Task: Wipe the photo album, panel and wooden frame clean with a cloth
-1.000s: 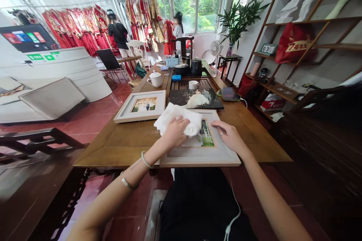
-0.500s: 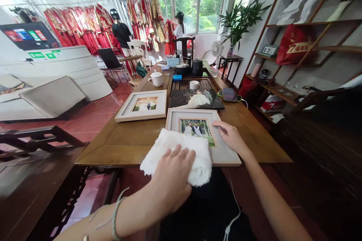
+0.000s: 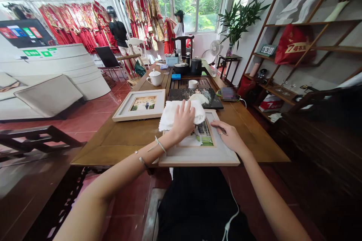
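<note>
Atop the picture frame (image 3: 198,156), the left hand (image 3: 183,121), fingers (image 3: 181,107) spread, presses a cloth (image 3: 169,115) hiding half the photo (image 3: 204,136).

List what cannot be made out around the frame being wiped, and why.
Head view: the photo in the near frame is mostly covered by the white cloth and left hand.
The near edge of the dark photo panel lies behind the cloth.
The item right of that panel is blurred out.

White cloth (image 3: 169,116) and left hand (image 3: 183,120) cover the top left of the framed photo (image 3: 198,156), hiding most of its picture. A small object (image 3: 229,93) beyond it is blurred out. Both forearms run off the bottom edge
</note>
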`<state>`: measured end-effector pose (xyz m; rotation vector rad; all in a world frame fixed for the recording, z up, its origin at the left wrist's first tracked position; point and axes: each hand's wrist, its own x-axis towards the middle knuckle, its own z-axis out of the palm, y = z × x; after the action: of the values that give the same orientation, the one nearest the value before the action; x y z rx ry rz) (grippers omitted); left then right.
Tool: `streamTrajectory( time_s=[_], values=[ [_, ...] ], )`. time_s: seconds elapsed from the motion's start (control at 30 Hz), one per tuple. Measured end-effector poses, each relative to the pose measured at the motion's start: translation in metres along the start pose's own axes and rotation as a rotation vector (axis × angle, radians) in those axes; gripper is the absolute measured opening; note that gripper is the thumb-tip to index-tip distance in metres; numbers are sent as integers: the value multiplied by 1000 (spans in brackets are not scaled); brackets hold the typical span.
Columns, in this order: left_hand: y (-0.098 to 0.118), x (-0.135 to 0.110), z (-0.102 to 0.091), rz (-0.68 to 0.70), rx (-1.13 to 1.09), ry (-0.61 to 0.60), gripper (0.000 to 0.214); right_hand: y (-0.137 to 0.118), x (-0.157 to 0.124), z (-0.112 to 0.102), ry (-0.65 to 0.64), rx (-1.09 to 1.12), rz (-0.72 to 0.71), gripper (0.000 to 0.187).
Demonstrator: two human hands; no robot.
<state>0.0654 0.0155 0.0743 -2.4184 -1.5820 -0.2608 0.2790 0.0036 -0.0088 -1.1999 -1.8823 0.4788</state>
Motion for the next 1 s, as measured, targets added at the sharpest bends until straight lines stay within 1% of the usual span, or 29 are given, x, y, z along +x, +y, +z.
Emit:
streamTrajectory(
  time_s=[0.03,0.07,0.17,0.23,0.33,0.43,0.5,0.57,0.67,0.73,0.83,0.93,1.0],
  values=[
    [0,3,-1,-10,2,14,43,0,0,0,2,5,3,39],
    [0,5,-2,-21,-2,2,41,0,0,0,5,9,8,39],
    [3,7,-7,-40,-36,-125,34,0,0,0,9,13,16,39],
    [10,0,-14,-14,-55,-213,32,0,1,0,8,17,8,40],
    [28,-25,-27,91,-64,-292,32,-1,0,1,12,24,3,40],
    [49,-58,-43,226,-74,-324,31,-2,0,1,10,37,12,40],
    [61,-77,-53,270,-81,-325,30,-1,0,1,5,52,15,39],
    [69,-90,-61,301,-101,-326,31,2,1,1,-3,61,11,37],
    [76,-96,-68,363,-146,-344,32,8,4,1,-17,58,10,35],
    [79,-94,-68,363,-159,-346,32,10,4,2,-8,66,17,33],
    [78,-82,-58,283,-135,-333,35,8,3,2,4,99,15,34],
    [73,-64,-39,188,-54,-304,43,4,1,0,-26,92,4,39],
    [67,-49,-24,136,-4,-255,45,1,1,-1,-25,67,-6,41]
  ],
)
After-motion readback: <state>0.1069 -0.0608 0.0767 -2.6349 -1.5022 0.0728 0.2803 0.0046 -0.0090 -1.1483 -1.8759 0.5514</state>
